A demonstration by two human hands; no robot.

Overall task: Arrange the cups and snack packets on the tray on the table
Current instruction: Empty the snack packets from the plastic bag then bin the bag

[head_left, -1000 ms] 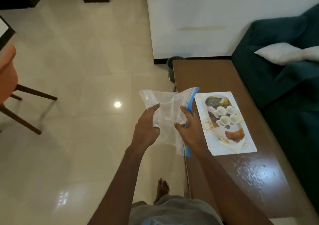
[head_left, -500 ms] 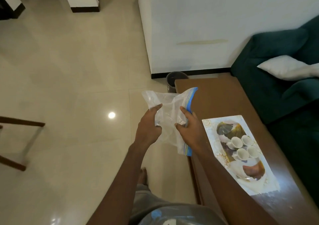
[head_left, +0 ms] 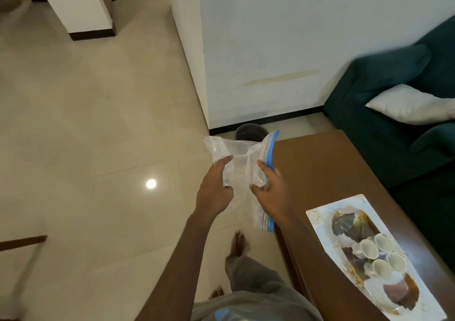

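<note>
- Stretched forward over the floor, left grip [head_left: 216, 187] clamped by thumb and fingers on the left part of a clear zip bag [head_left: 242, 163].
- Beside it, right grip [head_left: 273, 190] clamped on the same bag along its blue zip strip, at the left edge of the bench [head_left: 327, 168].
- Clustered upright on the patterned tray [head_left: 317, 217], near right on the bench: four white cups [head_left: 376, 255], well apart from both grips.
</note>
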